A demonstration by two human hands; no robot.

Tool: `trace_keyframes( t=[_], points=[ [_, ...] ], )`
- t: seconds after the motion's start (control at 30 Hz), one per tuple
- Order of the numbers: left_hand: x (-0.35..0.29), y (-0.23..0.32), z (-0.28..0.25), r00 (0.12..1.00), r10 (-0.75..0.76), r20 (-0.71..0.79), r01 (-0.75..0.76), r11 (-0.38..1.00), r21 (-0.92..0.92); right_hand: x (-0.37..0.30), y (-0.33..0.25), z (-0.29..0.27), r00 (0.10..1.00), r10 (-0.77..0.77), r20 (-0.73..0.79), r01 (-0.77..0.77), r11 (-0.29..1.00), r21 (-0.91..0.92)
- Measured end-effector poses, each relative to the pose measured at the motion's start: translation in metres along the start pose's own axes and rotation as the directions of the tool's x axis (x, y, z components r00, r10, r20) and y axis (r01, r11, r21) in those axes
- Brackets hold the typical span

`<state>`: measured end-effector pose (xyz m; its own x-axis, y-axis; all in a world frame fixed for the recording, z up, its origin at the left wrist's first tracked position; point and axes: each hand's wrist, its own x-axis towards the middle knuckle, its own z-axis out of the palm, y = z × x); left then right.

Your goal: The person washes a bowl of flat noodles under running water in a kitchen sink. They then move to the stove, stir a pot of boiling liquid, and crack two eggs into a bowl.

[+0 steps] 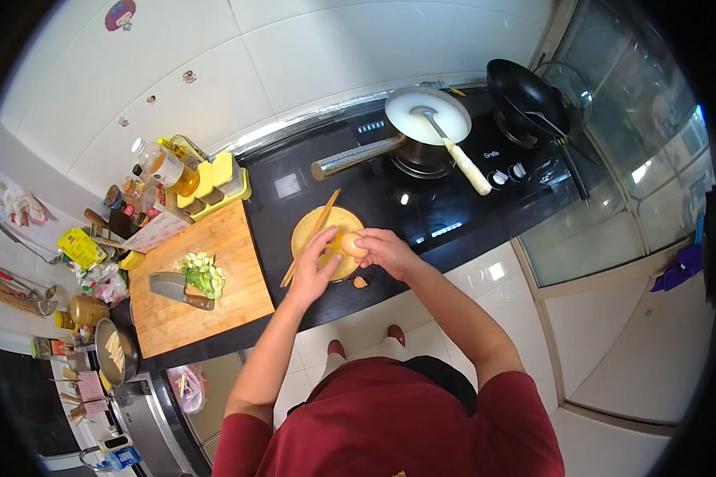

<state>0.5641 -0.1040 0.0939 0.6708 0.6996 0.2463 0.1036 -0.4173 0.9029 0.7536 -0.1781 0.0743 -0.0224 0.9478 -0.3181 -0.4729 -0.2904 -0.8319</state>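
Observation:
My right hand [383, 251] is closed round a brown egg [352, 244] above a yellow bowl [301, 232] near the counter's front edge. Beside the egg, my left hand [314, 266] is over the bowl, thumb and fingers apart, with nothing visible in it. A pair of wooden chopsticks [328, 205] leans across the bowl's left side, passing partly behind my left hand. On the black counter just in front of the bowl lies a piece of eggshell [360, 282]. My hands hide part of the bowl's contents.
Left of the bowl, a wooden cutting board [235, 246] bears a cleaver [171, 288] and chopped green vegetables [204, 274]. A pot [402, 151] of whitish liquid with a ladle [463, 163] stands on the stove, handle toward the left. Farther right is a black wok [525, 87]. Bottles and seasoning boxes [219, 175] line the wall.

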Motion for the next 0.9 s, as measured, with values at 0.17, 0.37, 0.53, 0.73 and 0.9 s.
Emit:
trace_keyframes(
  t=[0.17,0.37,0.53,0.73,0.9],
  points=[
    [0.02,-0.004,-0.027,0.981,-0.124,0.148,0.147,0.976,-0.158,0.024,-0.012,0.012,0.999,-0.034,0.024,0.037,0.993,-0.111],
    [0.021,-0.015,-0.03,0.985,-0.151,0.084,0.16,0.98,-0.115,0.04,-0.004,0.012,0.996,-0.088,0.03,0.092,0.966,-0.241],
    [0.022,-0.023,-0.03,0.981,-0.17,0.089,0.176,0.983,-0.061,0.042,-0.006,0.015,0.993,-0.11,0.04,0.117,0.943,-0.311],
    [0.026,-0.022,-0.025,0.988,-0.147,0.052,0.146,0.989,0.013,0.047,0.0,0.011,0.969,-0.21,0.126,0.243,0.899,-0.365],
    [0.028,-0.017,-0.022,0.988,-0.151,0.026,0.151,0.989,0.007,0.046,-0.002,0.015,0.916,-0.386,0.105,0.369,0.713,-0.597]
  ],
)
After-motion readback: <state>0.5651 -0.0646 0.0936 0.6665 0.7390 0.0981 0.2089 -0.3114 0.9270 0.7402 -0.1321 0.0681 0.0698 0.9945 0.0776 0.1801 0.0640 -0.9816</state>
